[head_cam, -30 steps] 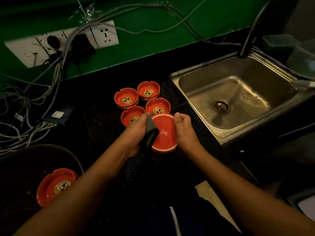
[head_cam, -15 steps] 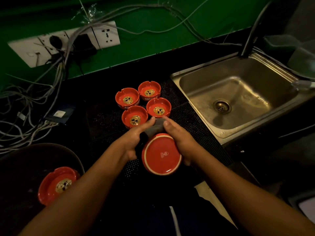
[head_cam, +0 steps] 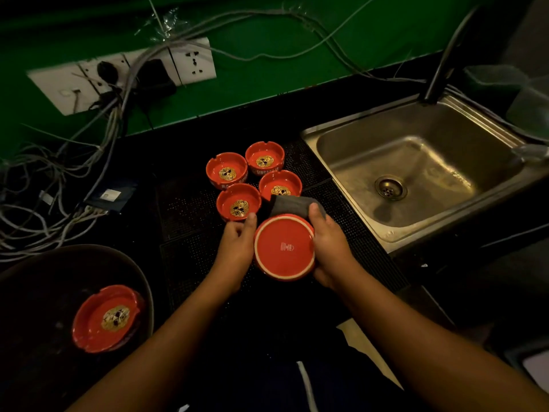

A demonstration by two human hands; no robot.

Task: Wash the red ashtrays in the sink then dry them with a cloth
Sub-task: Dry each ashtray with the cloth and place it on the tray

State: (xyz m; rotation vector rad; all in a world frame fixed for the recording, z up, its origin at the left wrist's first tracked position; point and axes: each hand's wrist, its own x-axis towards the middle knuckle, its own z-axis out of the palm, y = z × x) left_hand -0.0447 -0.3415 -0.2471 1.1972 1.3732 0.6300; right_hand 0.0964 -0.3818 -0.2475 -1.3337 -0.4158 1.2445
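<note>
I hold a red ashtray (head_cam: 284, 248) upside down over the black mat, its flat base facing me. My right hand (head_cam: 329, 248) grips its right side, and the thumb pins a grey cloth (head_cam: 292, 205) against the far rim. My left hand (head_cam: 237, 245) curls against the ashtray's left edge with the thumb pointing up. Several red ashtrays with gold emblems stand upright just beyond, the nearest (head_cam: 238, 202) beside my left thumb. One more red ashtray (head_cam: 107, 318) lies in a dark round basin (head_cam: 35, 281) at lower left. The steel sink (head_cam: 430, 162) on the right shows no running water.
A dark faucet (head_cam: 445, 55) rises behind the sink. White wall sockets (head_cam: 193, 62) and a tangle of grey cables (head_cam: 44, 188) fill the left counter below the green wall. A perforated black mat (head_cam: 184, 209) lies under the ashtrays.
The ashtray turned from tilted on edge to base fully facing me and came lower and nearer. The cloth passed from my left hand to under my right thumb.
</note>
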